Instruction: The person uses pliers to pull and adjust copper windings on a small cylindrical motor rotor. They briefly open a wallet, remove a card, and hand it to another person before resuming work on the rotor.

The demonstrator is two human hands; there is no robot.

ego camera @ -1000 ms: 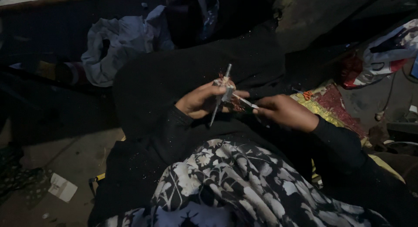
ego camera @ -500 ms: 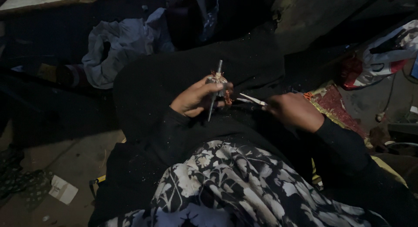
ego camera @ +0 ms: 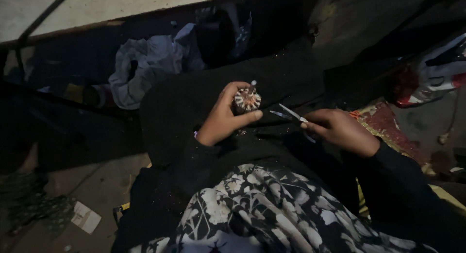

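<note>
in the head view, the left hand (ego camera: 224, 118) is curling its fingers around a small round beaded piece (ego camera: 247, 99), pinching it above the black cloth (ego camera: 194, 102) on the lap. the right hand (ego camera: 340, 130) is gripping thin metal tweezers (ego camera: 290, 113), tips pointing toward the piece, just apart from it. a floral fabric (ego camera: 252, 209) is lying nearer the body, and a pale crumpled cloth (ego camera: 145, 68) is lying beyond.

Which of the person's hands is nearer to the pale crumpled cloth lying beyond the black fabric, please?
Left. The left hand, holding a small round patterned piece, sits just right of and below the pale crumpled cloth; the right hand, with a thin tool, is farther right.
</note>
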